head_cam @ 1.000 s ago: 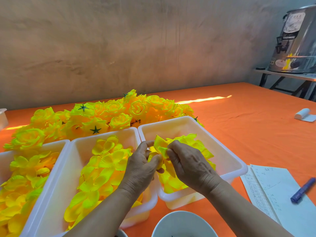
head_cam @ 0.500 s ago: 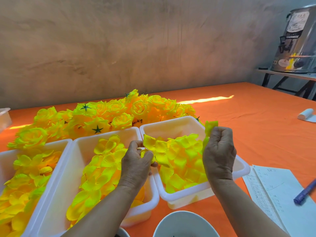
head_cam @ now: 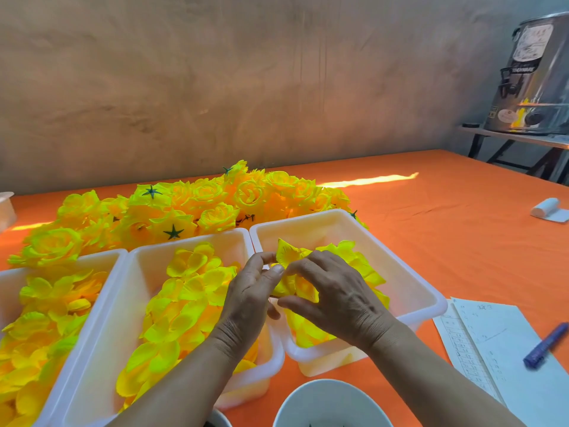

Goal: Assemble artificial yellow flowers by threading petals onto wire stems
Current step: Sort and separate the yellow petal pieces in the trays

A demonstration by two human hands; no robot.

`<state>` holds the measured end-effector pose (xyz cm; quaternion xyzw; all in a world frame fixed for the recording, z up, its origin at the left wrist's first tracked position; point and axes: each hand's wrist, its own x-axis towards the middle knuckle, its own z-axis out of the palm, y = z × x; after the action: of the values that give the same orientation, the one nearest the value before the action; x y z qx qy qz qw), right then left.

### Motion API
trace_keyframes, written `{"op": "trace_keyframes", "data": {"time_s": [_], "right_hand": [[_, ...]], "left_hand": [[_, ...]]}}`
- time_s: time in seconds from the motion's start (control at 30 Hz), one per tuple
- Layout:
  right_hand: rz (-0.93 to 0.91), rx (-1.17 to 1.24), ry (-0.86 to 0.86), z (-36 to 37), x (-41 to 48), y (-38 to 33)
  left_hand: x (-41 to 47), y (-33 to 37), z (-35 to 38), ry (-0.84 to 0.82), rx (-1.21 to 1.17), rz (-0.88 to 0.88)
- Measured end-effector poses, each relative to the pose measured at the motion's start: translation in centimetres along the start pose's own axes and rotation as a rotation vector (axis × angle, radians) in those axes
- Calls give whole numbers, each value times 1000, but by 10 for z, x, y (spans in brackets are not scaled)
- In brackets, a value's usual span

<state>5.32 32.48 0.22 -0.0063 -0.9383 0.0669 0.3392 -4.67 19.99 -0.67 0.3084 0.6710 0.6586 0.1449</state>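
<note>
My left hand and my right hand meet over the gap between the middle bin and the right bin. Together they pinch a yellow petal piece, whose tip sticks up between the fingertips. Any wire stem is hidden by the fingers. All three white bins hold loose yellow petals; the left bin is cut off by the frame. Finished yellow flowers with green star-shaped backs are heaped behind the bins.
An orange cloth covers the table. A white bowl sits at the front edge. Paper sheets with a blue pen lie at the right, a white roll farther back. A steel urn stands on a side table.
My right hand, which had lifted a petal out to the right over the bin's rim, has come back left and down to meet my left hand at the petal piece.
</note>
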Motion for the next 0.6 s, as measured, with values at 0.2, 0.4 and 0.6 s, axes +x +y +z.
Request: {"op": "trace_keyframes", "data": {"time_s": [0.2, 0.4, 0.6], "right_hand": [[-47, 34, 104, 0, -3, -2], [2, 68, 85, -1, -2, -2], [89, 140, 105, -2, -1, 2]], "left_hand": [[-2, 3, -1, -76, -44, -7], [-4, 5, -2, -107, -23, 14], [-4, 5, 0, -140, 79, 79]]}}
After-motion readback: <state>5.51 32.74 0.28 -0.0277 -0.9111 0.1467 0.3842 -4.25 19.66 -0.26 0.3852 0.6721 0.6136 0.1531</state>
